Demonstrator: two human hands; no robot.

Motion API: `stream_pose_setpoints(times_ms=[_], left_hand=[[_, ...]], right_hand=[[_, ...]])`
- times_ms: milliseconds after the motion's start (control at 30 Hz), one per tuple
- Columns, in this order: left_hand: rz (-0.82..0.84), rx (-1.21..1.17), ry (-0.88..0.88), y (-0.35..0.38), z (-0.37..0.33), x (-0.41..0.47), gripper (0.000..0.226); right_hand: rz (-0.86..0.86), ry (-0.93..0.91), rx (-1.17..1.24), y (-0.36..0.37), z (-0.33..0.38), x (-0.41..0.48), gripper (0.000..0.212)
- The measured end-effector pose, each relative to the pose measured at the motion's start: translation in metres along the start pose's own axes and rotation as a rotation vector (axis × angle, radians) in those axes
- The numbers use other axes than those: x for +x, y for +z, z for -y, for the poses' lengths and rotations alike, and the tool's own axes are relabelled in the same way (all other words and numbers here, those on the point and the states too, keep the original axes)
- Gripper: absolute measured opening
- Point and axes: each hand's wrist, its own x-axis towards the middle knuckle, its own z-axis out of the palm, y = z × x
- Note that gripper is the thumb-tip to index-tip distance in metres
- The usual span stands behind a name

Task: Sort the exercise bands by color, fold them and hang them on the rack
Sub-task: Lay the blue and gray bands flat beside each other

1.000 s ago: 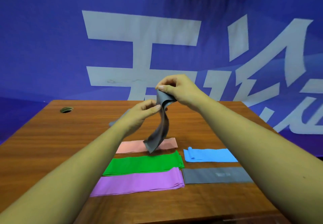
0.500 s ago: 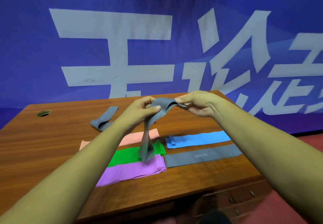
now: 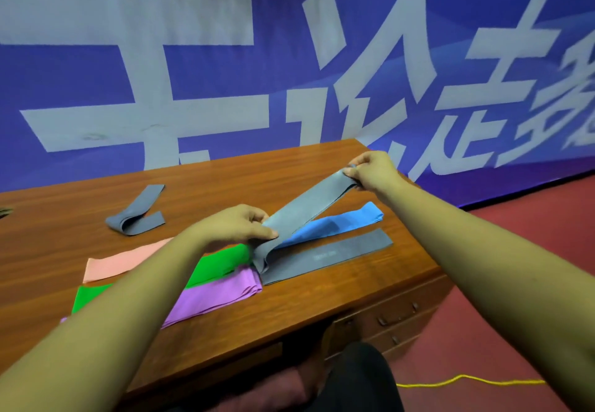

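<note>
A wooden table [image 3: 322,302] with drawers [image 3: 396,313] carries six bands. Left, far to near, side by side: pink band [image 3: 122,263], green band [image 3: 222,262], purple band [image 3: 219,295]. Right: blue band [image 3: 347,223], then flat grey band [image 3: 338,252] nearer. A folded grey band [image 3: 138,215] lies apart, far left

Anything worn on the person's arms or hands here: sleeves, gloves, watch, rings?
Nothing visible. The left arm and right arm are bare to the frame edge, with no sleeves. The left hand and right hand show no gloves, rings, watch or wristband.
</note>
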Motion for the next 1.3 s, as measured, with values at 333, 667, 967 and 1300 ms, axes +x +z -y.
stream_pose_setpoints(times_ms=[333, 667, 967, 1300], left_hand=[[-0.236, -0.051, -0.060, 0.021, 0.031, 0.004, 0.002], [-0.430, 0.461, -0.164, 0.045, 0.063, 0.012, 0.004], [-0.468, 0.513, -0.027, 0.059, 0.068, 0.005, 0.008], [-0.481, 0.813, 0.103, 0.069, 0.073, 0.001, 0.008]], right_hand=[[-0.187, 0.090, -0.045, -0.012, -0.099, -0.006, 0.015], [-0.238, 0.029, -0.322, 0.007, -0.152, -0.033, 0.029], [-0.329, -0.045, -0.401, 0.015, -0.165, -0.046, 0.027], [-0.373, -0.021, -0.445, 0.017, -0.168, -0.045, 0.011]])
